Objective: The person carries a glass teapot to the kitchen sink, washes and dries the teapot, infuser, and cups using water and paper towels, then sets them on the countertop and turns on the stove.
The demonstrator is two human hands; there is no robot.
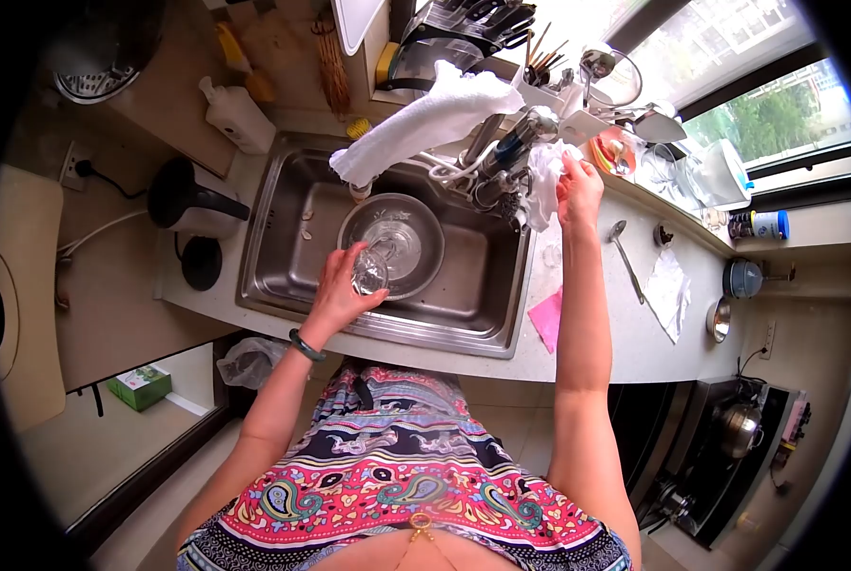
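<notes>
Stainless-steel sink, single basin, set into a pale table.

Metal bowl, round, standing on the sink floor; pale scraps lie to its left.

Drinking glass, clear, positioned above the near-left part of the metal bowl; contents cannot be told. Held by the left hand, fingers curled round the far side, thumb along the near side. Dark bangle at that wrist.

White cloth, crumpled, hanging beside the tap fittings; its upper edge pinched between thumb and fingertips of the right hand.

White towel, long, draped across the back of the sink, left of the tap fittings.

Pink cloth, flat on the table, right of the sink.

Ladle, metal, lying beyond the right forearm; near it a white sheet, rumpled, cloth or paper uncertain.

Small steel bowl, far right, close to the wall.

Electric kettle, dark-handled, left of the sink; white bottle behind it.
</notes>
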